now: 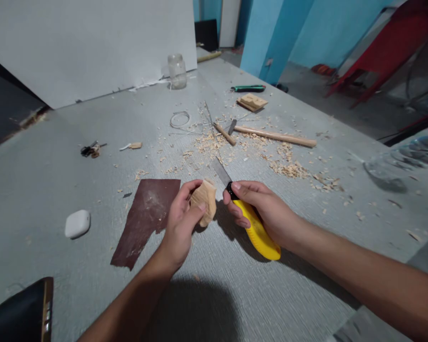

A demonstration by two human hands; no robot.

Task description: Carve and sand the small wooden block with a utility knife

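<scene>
A small carved piece of pale wood (pixel 209 204) is held in my left hand (pixel 181 221), the thumb lying across its face. My right hand (pixel 258 202) is closed round a yellow-handled utility knife (pixel 259 237), whose blade points up and to the left, apart from the wood. Dark red sandpaper (pixel 146 218) with a torn edge lies on the grey table (pixel 103 190) just left of my left hand. Wood shavings (pixel 290 168) are scattered beyond both hands.
A hammer (pixel 278 136), a thin wood-handled tool (pixel 224 134), coiled wire (pixel 179 119), a wood block (pixel 252 102) and a glass jar (pixel 177 71) stand or lie farther back. At left are a white case (pixel 77 224) and a phone (pixel 21 311); a clear plastic bottle (pixel 406 159) lies at right.
</scene>
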